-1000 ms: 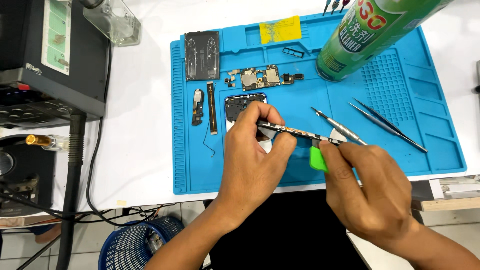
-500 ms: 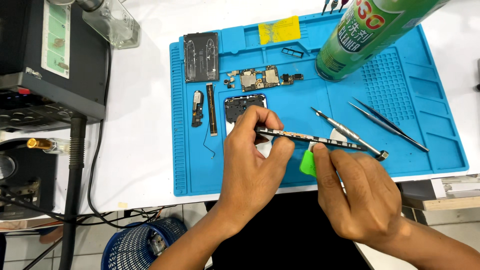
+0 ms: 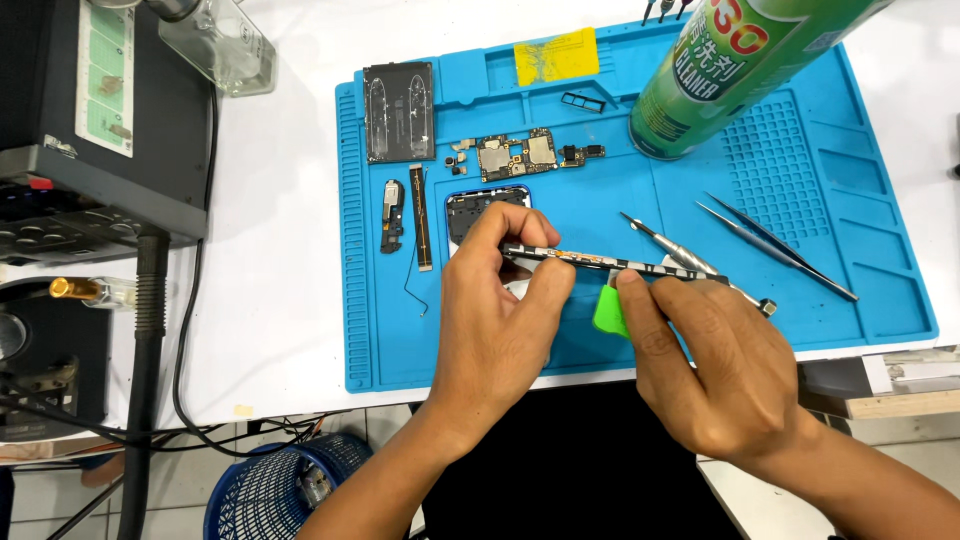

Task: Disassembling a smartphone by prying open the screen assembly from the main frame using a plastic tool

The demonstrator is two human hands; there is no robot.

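Observation:
My left hand (image 3: pixel 495 320) pinches the left end of a thin phone frame (image 3: pixel 600 262), held edge-on above a blue work mat (image 3: pixel 620 340). My right hand (image 3: pixel 715 365) steadies the frame's right part and holds a green plastic pick (image 3: pixel 607 312) against its lower edge. On the mat behind lie a circuit board (image 3: pixel 518 156), a black battery (image 3: pixel 398 97), a dark phone cover piece (image 3: pixel 475 205), a flex strip (image 3: pixel 421 217) and a small black part (image 3: pixel 392 214).
A green spray can (image 3: pixel 720 70) lies across the mat's far right. Tweezers (image 3: pixel 775 243) and a screwdriver (image 3: pixel 672 250) rest on the mat's right. A yellow pad (image 3: pixel 556 55) sits at the top. A black station (image 3: pixel 90 120) and cables stand left; a blue basket (image 3: pixel 275 495) below.
My right hand has slid a little left along the frame with the green pick. My left hand keeps its pinch on the frame's left end.

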